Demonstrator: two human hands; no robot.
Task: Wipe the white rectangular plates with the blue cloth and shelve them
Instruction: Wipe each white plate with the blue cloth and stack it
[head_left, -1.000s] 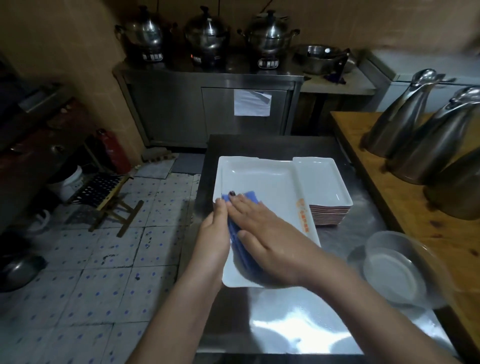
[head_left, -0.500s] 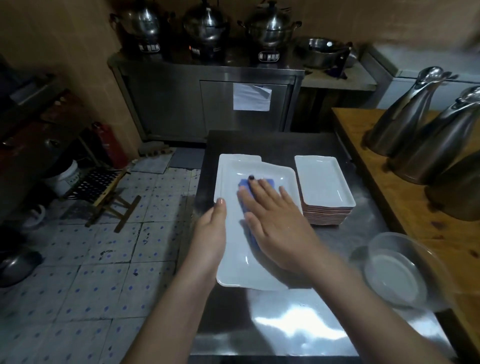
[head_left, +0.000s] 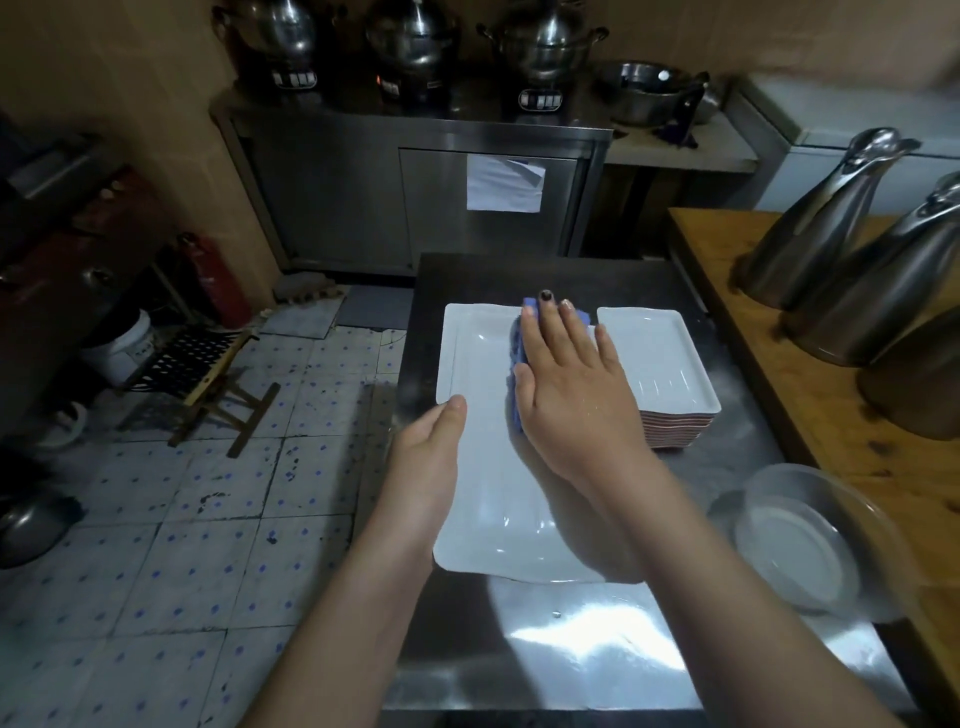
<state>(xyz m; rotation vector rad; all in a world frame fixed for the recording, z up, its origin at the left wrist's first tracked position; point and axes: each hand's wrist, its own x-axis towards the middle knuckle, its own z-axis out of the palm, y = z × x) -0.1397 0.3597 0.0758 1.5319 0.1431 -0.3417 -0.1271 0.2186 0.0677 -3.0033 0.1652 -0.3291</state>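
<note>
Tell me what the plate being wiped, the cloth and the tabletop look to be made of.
White rectangular plate: likely glazed ceramic, though melamine is possible; its smooth white surface shows soft glossy highlights. Blue cloth: soft woven or microfibre fabric, matte, bunched under the right hand. Table: looks like stainless steel, brushed grey with a bright, blurry reflection.

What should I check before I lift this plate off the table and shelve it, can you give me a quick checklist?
1. Cloth reached the far end: ok, the blue cloth sits under the right hand at the plate's far edge.
2. Plate steadied: ok, the left hand grips the left rim of the plate.
3. Plate fully dry: cannot tell, glare hides the surface.
4. Underside wiped: cannot tell, it faces the steel table.
5. Clear of the stack of plates: not ok, the two sit very close together.
6. Shelf free: cannot tell, no shelf in view.
</note>
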